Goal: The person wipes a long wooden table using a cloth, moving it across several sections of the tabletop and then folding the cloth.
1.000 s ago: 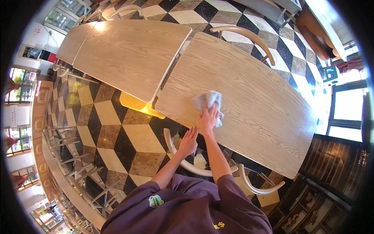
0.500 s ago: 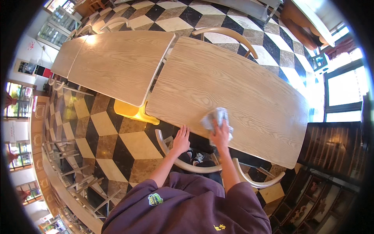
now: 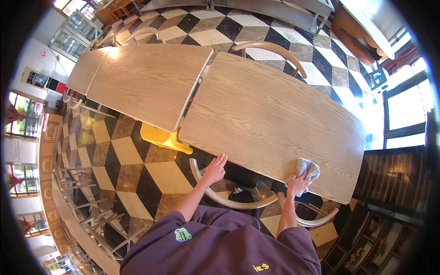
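Note:
A crumpled pale grey cloth (image 3: 308, 169) lies under my right hand (image 3: 299, 182), close to the front edge of the wooden table (image 3: 270, 114). The fingers of that hand are bent over the cloth and press it onto the tabletop. My left hand (image 3: 215, 168) rests at the table's front edge, farther left, with its fingers stretched out and nothing in them. The wood grain shows on the bare tabletop around the cloth.
A second wooden table (image 3: 146, 82) adjoins on the left, across a narrow gap. A yellow plastic stool (image 3: 165, 137) is partly beneath the tables. Curved-back chairs (image 3: 238, 201) stand in front of me, and another chair (image 3: 275, 50) is on the far side. A dark screen (image 3: 389, 178) stands at right.
My right hand has slid the cloth to the right and nearer along the table's front edge. My left hand stays by the edge with its fingers stretched out.

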The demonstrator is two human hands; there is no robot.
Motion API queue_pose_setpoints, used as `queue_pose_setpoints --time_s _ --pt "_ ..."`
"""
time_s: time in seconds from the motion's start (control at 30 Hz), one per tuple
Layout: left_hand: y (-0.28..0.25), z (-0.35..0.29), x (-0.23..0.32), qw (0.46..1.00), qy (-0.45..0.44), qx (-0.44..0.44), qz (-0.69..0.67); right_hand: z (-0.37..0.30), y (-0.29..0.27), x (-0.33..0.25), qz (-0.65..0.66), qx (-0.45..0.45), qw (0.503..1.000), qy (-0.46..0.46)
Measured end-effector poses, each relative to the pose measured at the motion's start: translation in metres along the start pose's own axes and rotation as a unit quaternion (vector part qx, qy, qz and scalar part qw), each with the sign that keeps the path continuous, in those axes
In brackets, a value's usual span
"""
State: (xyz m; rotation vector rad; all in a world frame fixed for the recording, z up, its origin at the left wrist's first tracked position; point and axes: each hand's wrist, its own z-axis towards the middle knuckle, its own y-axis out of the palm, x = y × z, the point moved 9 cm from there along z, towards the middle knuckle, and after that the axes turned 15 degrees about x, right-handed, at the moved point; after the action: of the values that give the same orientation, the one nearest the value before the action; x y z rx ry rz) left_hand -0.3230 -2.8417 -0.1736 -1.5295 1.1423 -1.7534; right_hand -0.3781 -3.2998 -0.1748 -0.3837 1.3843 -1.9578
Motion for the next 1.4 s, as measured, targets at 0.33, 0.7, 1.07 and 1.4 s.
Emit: queue_pose_setpoints --time_s 0.33,0.7,1.07,1.4 --pt "-0.081 0.007 -0.131 0.995 -0.057 0.068 -0.046 -0.138 -0.018 -0.257 0.029 -0.08 0.996 -0.034" --pt "-0.152 0.03 -0.231 0.994 -0.053 0.063 -0.076 -0.285 -0.042 -0.564 0.202 -0.114 0.949 -0.213" --pt "-0.132 0.001 -0.213 0.993 -0.003 0.032 -0.111 -0.267 -0.082 -0.486 0.265 -0.184 0.85 -0.417" --pt "-0.14 -0.019 -0.215 0.986 -0.09 0.032 -0.134 -0.127 -0.022 -0.124 0.055 -0.165 0.983 -0.063"
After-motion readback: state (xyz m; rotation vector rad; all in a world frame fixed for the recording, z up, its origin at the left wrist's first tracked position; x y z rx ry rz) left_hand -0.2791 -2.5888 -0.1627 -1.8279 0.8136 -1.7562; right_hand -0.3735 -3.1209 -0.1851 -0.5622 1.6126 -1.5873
